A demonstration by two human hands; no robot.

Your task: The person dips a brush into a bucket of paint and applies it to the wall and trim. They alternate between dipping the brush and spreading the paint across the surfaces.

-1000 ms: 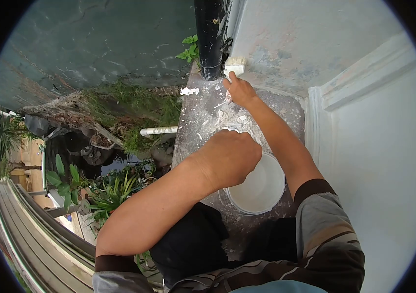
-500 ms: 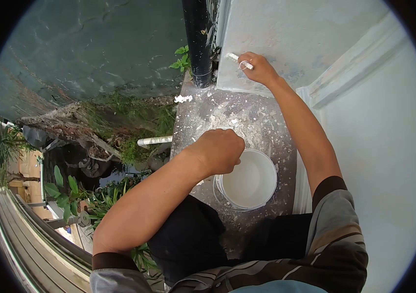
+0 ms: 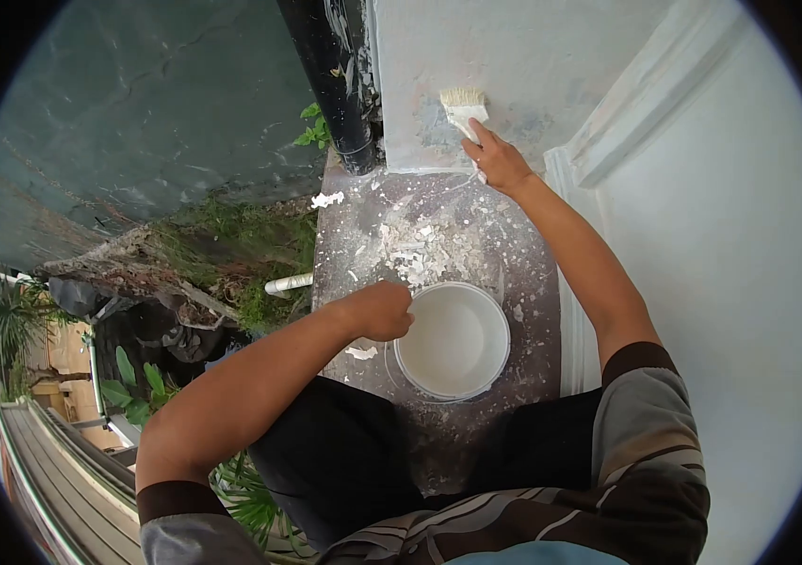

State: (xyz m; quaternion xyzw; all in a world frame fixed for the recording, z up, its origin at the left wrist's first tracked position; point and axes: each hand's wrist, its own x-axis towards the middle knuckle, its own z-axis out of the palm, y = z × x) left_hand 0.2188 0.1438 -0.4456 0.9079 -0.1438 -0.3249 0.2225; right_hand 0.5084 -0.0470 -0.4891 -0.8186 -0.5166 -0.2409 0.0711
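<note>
- Showing bluish worn patches (image 3: 440,127) on the pale wall (image 3: 533,56).
- Adjoining the wall's base with a speckled gray ledge (image 3: 534,301).
- Supporting a white bucket (image 3: 506,344) on the ledge.
- Resting the left hand (image 3: 382,313), fingers folded, at the bucket's rim; unable to tell whether gripping it.
- Holding a brush (image 3: 465,111) by its handle in the right hand (image 3: 504,168), presenting bristles to the wall between patches; unable to confirm contact.
- Noting white flakes (image 3: 410,261) lying beyond the bucket.

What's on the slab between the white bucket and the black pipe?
In the head view, loose white flakes lie scattered over the speckled slab between the white bucket and the black pipe.
</note>
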